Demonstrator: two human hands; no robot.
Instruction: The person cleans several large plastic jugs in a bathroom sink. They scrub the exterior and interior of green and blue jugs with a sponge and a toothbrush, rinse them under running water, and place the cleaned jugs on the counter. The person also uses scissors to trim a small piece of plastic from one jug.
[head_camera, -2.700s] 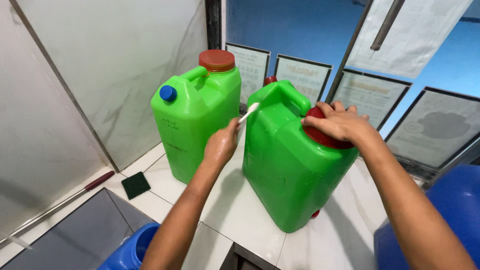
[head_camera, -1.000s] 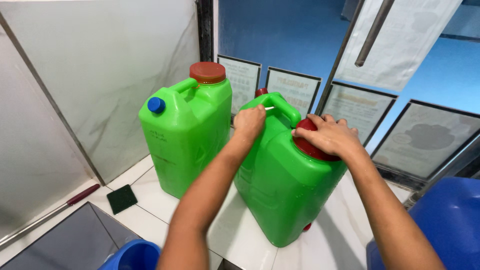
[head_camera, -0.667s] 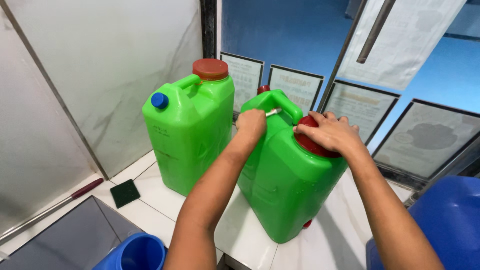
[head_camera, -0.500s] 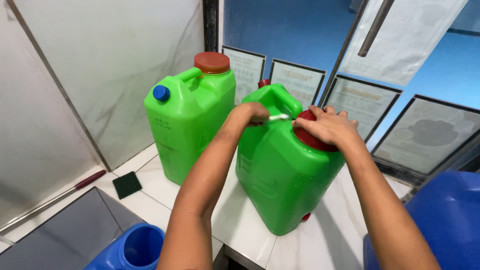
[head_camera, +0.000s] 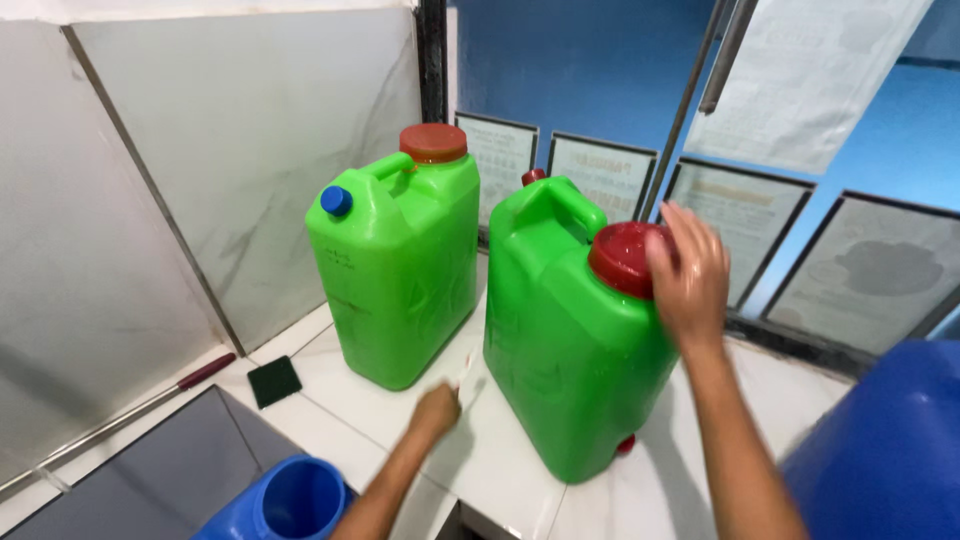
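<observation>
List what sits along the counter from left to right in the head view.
Dark scrub pad → left green jerrycan → left hand holding a small white brush → right green jerrycan → right hand at its red cap.

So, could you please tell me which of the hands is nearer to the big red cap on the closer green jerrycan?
The right. The right hand rests against the red cap; the left hand is low over the white counter, holding a small toothbrush-like tool.

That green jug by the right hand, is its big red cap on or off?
On. The red cap sits on the green jug; right hand beside it.
</observation>
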